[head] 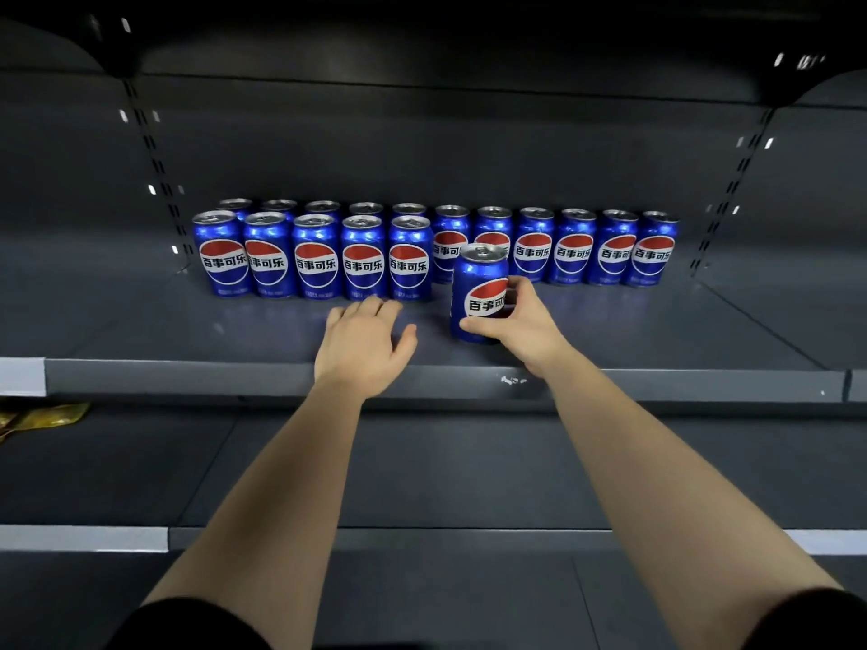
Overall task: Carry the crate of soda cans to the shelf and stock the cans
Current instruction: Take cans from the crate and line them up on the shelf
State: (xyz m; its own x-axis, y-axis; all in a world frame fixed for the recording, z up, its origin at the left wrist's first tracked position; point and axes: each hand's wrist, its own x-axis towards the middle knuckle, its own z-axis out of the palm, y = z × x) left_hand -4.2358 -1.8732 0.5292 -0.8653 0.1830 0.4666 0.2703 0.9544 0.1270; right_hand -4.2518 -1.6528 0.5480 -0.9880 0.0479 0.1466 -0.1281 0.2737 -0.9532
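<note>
front-row cans (315,265): each bore "百事可乐" in black on the white band of a red, white and blue globe
back-row cans (532,251): the same "百事可乐" where the fronts showed
held can (478,293): read "百事可", the rest covered by the right hand (520,316)
small print (319,292): low on the cans, too blurred to read

Gold wrapper (44,417): crumpled, far left of the left hand (363,340) and below it.
White strip (21,376): directly above the wrapper.
Lower strips: one (82,538) below and left of the left hand; one (825,541) below and right of the right hand (525,316).
Slotted uprights: one (155,166) above and left of the hands, one (732,190) above and right.
</note>
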